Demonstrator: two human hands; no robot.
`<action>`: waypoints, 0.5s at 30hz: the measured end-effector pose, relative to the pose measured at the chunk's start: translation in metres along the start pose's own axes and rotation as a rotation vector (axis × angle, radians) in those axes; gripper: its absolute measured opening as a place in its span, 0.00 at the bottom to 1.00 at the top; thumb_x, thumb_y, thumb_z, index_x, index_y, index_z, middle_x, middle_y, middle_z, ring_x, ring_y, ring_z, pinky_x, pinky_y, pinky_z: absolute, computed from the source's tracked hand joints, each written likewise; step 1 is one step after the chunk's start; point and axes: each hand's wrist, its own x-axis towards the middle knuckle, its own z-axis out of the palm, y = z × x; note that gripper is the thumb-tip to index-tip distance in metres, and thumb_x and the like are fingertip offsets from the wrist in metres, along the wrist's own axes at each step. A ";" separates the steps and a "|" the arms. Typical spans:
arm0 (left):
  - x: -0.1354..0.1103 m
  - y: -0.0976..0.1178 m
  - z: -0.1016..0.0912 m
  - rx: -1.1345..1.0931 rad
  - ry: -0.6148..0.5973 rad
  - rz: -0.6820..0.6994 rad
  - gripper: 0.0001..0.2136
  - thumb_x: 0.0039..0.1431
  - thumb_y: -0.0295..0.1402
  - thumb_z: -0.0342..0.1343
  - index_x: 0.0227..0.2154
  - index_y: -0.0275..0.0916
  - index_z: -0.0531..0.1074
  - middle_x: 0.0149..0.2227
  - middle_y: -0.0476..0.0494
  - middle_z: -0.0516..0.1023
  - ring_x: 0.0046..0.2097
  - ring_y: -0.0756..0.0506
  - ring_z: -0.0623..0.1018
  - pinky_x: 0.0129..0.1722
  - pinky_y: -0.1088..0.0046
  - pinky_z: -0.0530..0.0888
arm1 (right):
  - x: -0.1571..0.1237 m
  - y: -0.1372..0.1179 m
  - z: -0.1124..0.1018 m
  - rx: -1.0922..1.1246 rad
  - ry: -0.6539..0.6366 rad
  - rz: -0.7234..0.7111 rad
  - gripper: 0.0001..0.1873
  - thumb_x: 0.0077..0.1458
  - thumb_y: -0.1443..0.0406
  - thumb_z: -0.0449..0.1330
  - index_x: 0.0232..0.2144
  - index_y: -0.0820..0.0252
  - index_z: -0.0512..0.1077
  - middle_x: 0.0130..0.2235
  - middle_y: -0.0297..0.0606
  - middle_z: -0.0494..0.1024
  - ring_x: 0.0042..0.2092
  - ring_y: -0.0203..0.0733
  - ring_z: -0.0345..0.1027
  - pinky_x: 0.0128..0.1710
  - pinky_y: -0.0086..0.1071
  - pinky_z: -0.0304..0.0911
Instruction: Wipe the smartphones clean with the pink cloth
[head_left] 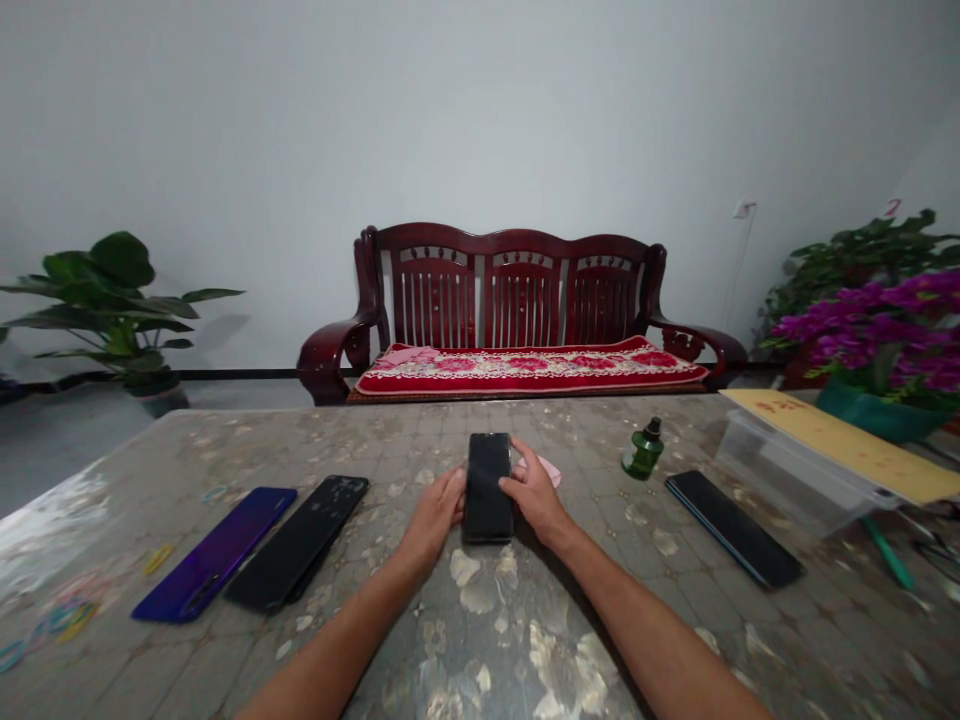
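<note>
A black smartphone [488, 490] is held upright in front of me, its dark screen facing me, over the middle of the table. Along its left edge, my left hand [436, 508] is closed on it. My right hand [538, 494] grips the right edge, with the thumb over the screen and a finger near the top corner. Partly hidden behind the right hand is a pink cloth [550, 470]. The fingers behind the phone are out of sight.
On the left lie a purple-blue phone [217, 552] and a black phone [300, 540], with several coloured bands [71, 618]. To the right are a green bottle [643, 450], another phone [731, 528] and a clear plastic box [795, 475]. A wooden bench [517, 300] stands beyond the table.
</note>
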 end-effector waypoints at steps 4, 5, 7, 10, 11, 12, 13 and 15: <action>0.007 -0.006 -0.008 -0.410 -0.150 -0.282 0.17 0.58 0.40 0.60 0.46 0.34 0.70 0.37 0.38 0.83 0.35 0.43 0.83 0.35 0.69 0.78 | -0.002 0.001 0.003 -0.088 -0.164 0.066 0.40 0.41 0.67 0.60 0.59 0.54 0.59 0.29 0.28 0.76 0.28 0.38 0.69 0.27 0.30 0.63; 0.008 -0.008 -0.010 -0.443 -0.150 -0.320 0.16 0.57 0.38 0.62 0.44 0.34 0.71 0.35 0.39 0.83 0.33 0.44 0.83 0.34 0.70 0.79 | -0.002 0.002 0.003 -0.131 -0.165 0.060 0.38 0.41 0.67 0.60 0.58 0.54 0.61 0.29 0.29 0.76 0.29 0.38 0.69 0.28 0.30 0.63; 0.009 -0.013 -0.011 -0.495 -0.134 -0.360 0.14 0.56 0.36 0.63 0.42 0.34 0.71 0.32 0.40 0.83 0.32 0.44 0.83 0.34 0.69 0.79 | -0.002 0.001 0.004 -0.232 -0.154 0.029 0.34 0.42 0.67 0.61 0.55 0.56 0.65 0.32 0.32 0.77 0.32 0.39 0.70 0.32 0.32 0.65; 0.010 -0.016 -0.008 -0.563 -0.092 -0.370 0.12 0.57 0.34 0.63 0.39 0.34 0.70 0.28 0.44 0.81 0.27 0.47 0.81 0.29 0.74 0.78 | -0.005 -0.006 0.008 -0.389 -0.176 -0.063 0.32 0.43 0.64 0.65 0.53 0.57 0.67 0.42 0.36 0.77 0.42 0.43 0.71 0.42 0.36 0.66; 0.010 -0.016 -0.006 -0.580 -0.086 -0.364 0.11 0.57 0.34 0.63 0.38 0.33 0.71 0.25 0.45 0.80 0.24 0.48 0.79 0.26 0.76 0.77 | -0.007 -0.009 0.011 -0.449 -0.187 -0.094 0.33 0.42 0.62 0.67 0.53 0.56 0.67 0.44 0.36 0.77 0.44 0.45 0.70 0.44 0.37 0.65; 0.009 -0.016 -0.003 -0.592 -0.086 -0.354 0.10 0.58 0.33 0.63 0.37 0.33 0.71 0.23 0.47 0.79 0.21 0.50 0.77 0.23 0.78 0.75 | -0.009 -0.012 0.014 -0.516 -0.191 -0.116 0.36 0.40 0.60 0.69 0.53 0.55 0.67 0.46 0.37 0.76 0.46 0.46 0.69 0.46 0.38 0.64; 0.008 -0.014 -0.001 -0.599 -0.091 -0.344 0.09 0.58 0.33 0.62 0.36 0.33 0.71 0.22 0.48 0.77 0.19 0.51 0.75 0.21 0.79 0.74 | -0.012 -0.015 0.018 -0.592 -0.179 -0.124 0.39 0.37 0.59 0.71 0.53 0.55 0.66 0.47 0.37 0.75 0.47 0.47 0.67 0.47 0.39 0.63; 0.005 -0.010 0.002 -0.600 -0.111 -0.324 0.08 0.59 0.33 0.62 0.35 0.33 0.71 0.19 0.51 0.74 0.16 0.53 0.71 0.18 0.81 0.71 | -0.016 -0.017 0.025 -0.739 -0.139 -0.106 0.46 0.31 0.57 0.73 0.55 0.57 0.64 0.47 0.40 0.73 0.49 0.51 0.65 0.49 0.42 0.62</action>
